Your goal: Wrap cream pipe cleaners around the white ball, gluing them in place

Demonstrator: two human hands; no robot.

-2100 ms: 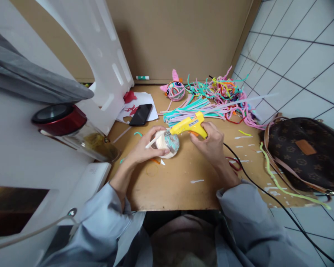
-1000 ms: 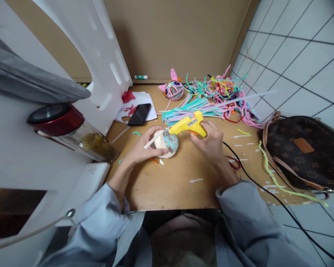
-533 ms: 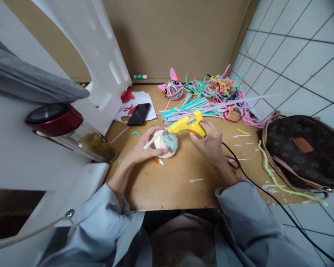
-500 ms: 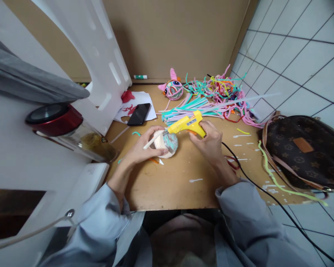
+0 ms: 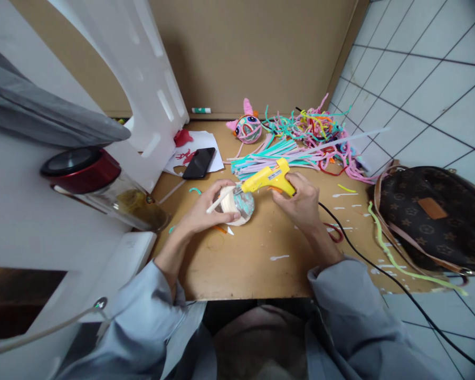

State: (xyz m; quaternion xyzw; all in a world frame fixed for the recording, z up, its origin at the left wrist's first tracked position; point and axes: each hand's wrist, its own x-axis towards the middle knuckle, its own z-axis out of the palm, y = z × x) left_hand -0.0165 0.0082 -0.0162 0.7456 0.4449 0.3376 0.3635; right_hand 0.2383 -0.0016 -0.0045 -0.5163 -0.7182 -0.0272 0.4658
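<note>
My left hand (image 5: 206, 211) is closed around a small round craft piece (image 5: 243, 208), cream-banded on its left side and grey with turquoise on its right. A white fuzzy stem (image 5: 218, 201) sticks out from it toward my thumb. My right hand (image 5: 298, 200) grips a yellow hot glue gun (image 5: 267, 177), whose metal nozzle points left at the top of the craft piece. Whether the nozzle touches it I cannot tell. A long translucent glue stick (image 5: 358, 136) juts from the back of the gun, and a black cord (image 5: 364, 256) trails off to the right.
Behind lie a bundle of pipe cleaners (image 5: 269, 153), a tangled pile (image 5: 316, 126) and a decorated ball (image 5: 248, 128). A phone (image 5: 199, 163) rests on paper at left, near a glass bottle (image 5: 134, 203). A brown handbag (image 5: 435, 216) sits at right. Dried glue streaks (image 5: 279, 257) mark the table.
Both hands keep nearly the same pose on the craft piece and the glue gun. The whole view has shifted very slightly.
</note>
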